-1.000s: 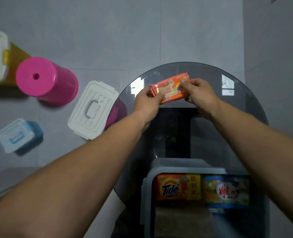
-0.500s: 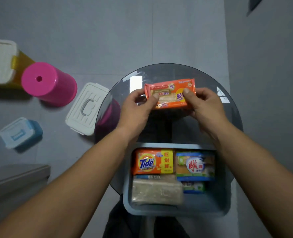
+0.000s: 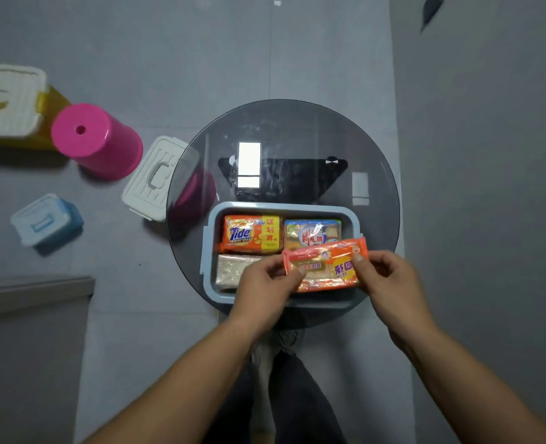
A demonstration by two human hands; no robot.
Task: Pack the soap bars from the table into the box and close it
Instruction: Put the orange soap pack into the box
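An open grey-blue box [image 3: 208, 251] sits on the near part of a round dark glass table [image 3: 297, 136]. Inside lie an orange Tide soap bar [image 3: 252, 234], a blue-and-white wrapped bar [image 3: 311, 230] and a pale beige bar [image 3: 231, 270]. My left hand [image 3: 265, 286] and my right hand [image 3: 390, 280] together hold an orange wrapped soap bar [image 3: 326, 264] by its two ends, just above the box's near right part. What lies under that bar is hidden.
On the grey floor to the left lie a white lid with a handle [image 3: 156, 181], a pink upturned stool [image 3: 95, 139], a small blue box with a white lid [image 3: 45, 221] and a yellow box with a white lid [image 3: 9, 104]. My legs show below the table.
Both hands have brought the orange soap bar from the far side of the table toward me, down over the open box. The camera has tilted so the whole box now shows.
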